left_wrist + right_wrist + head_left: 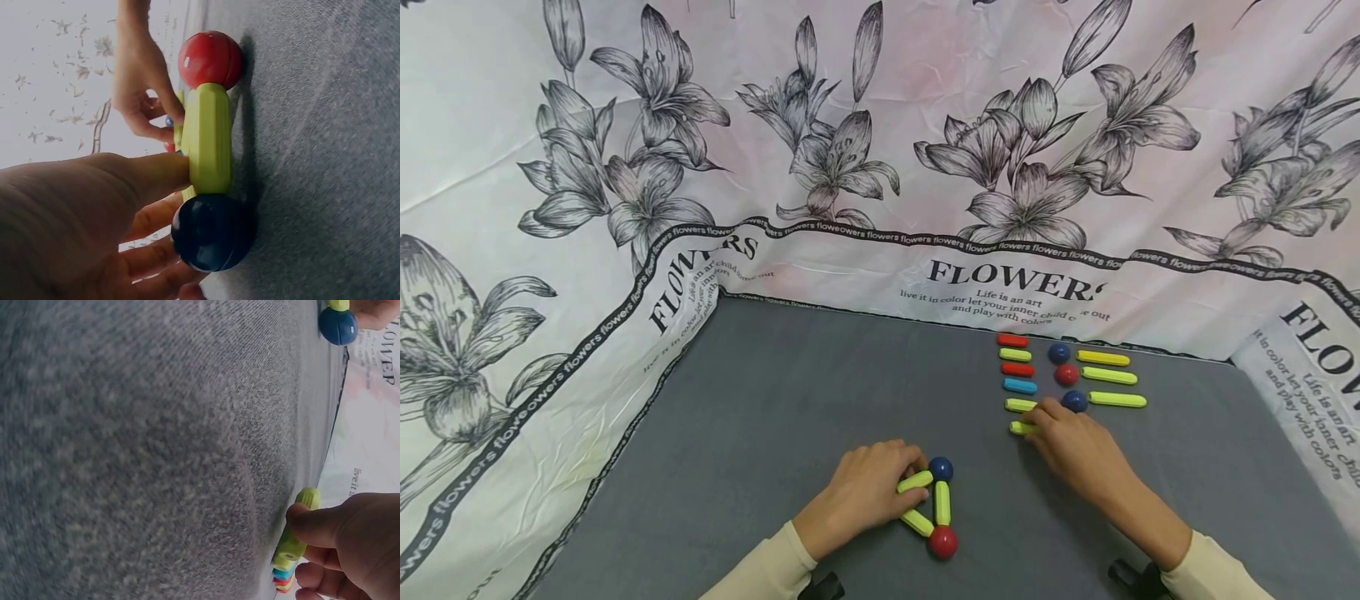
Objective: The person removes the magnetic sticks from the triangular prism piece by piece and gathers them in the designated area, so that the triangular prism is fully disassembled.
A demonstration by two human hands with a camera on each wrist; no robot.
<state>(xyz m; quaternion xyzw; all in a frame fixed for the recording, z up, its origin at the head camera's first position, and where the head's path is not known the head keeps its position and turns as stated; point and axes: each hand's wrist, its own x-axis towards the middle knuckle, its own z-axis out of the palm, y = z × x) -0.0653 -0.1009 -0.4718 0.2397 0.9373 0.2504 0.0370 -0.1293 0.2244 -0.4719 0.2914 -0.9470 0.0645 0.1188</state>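
Yellow-green rods [942, 502] join red and blue balls.

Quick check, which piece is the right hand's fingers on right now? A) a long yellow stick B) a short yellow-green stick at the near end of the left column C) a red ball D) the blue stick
B: the right hand has its fingertips on the nearest yellow-green stick of the column; the blue stick lies farther back, untouched.

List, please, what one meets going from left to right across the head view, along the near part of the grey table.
Left hand → yellow sticks triangle → yellow stick → right hand.
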